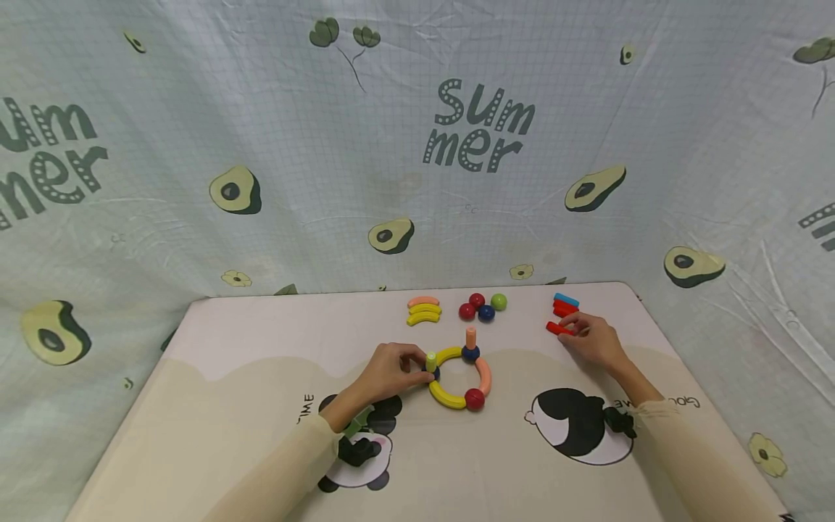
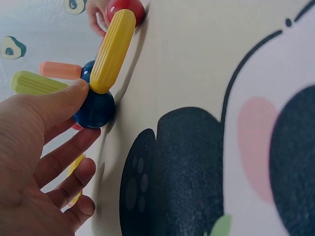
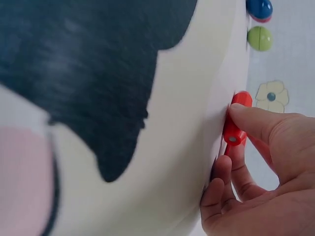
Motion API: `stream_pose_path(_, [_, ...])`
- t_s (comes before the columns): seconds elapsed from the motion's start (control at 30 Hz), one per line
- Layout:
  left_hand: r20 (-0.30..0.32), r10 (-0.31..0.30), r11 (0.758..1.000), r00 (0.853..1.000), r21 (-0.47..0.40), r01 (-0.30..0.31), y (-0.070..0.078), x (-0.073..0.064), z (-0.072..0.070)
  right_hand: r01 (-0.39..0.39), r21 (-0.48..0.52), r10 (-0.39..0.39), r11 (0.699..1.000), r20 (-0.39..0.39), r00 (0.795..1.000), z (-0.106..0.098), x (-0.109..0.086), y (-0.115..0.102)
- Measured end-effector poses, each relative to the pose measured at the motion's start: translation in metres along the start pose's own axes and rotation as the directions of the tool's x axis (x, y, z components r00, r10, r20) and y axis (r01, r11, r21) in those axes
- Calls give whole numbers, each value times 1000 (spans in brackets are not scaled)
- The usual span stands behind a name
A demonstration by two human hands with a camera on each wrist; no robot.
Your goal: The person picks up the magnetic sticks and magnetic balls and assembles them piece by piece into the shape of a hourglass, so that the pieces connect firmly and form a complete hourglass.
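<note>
Head view: the left hand (image 1: pixel 393 371) pinches the blue ball (image 2: pixel 98 110) on the left of the ring (image 1: pixel 446 397); farther off, the right hand (image 1: pixel 595 342) pinches a red rod (image 1: pixel 556 328), right of the ring, long axis roughly crosswise, one end jutting left.

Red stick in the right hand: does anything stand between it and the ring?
Nothing visible does: only table lies between the red stick in the right hand and the ring. The loose balls sit farther back, off that line.
</note>
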State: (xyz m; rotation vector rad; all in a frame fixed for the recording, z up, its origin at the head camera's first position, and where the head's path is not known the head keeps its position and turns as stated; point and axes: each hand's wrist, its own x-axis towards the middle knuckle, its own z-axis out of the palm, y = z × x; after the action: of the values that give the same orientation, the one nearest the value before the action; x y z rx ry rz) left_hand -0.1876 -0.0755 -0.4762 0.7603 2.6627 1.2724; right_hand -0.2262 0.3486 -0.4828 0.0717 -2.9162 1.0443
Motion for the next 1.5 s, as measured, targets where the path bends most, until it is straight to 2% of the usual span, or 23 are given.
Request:
stream_pose_path(0.17, [-2,14,1000,1000,-4,-14,-1,1,0,22,-1,-22,1000,51,998,2,-6,-6])
stream_pose_path(0.4, [-3,0,1000,1000,0,0,1,0,1,66,-16,-63,998,137,989,4,-13,-18])
stream_pose_path(0.63, [-8,-9,1000,1000,-2,9,0,-1,2,170,-57,-156,984,193,969,5,-13,-31])
stream_pose_path(0.83, [-14,0,1000,1000,-3,0,0,-1,2,265,-112,-236,958,225,945,7,-8,-41])
stream_pose_path(0.97, [-15,4,1000,1000,5,-4,-1,0,2,291,-134,-253,947,245,936,7,-7,-47])
stream_pose_path(1.23, [-6,-13,1000,1000,7,13,1,1,1,294,-128,-260,947,228,938,8,-9,-49])
stream_pose_path(1.5, [-5,-11,1000,1000,17,11,1,0,1,351,-15,-342,936,190,920,7,-23,-62])
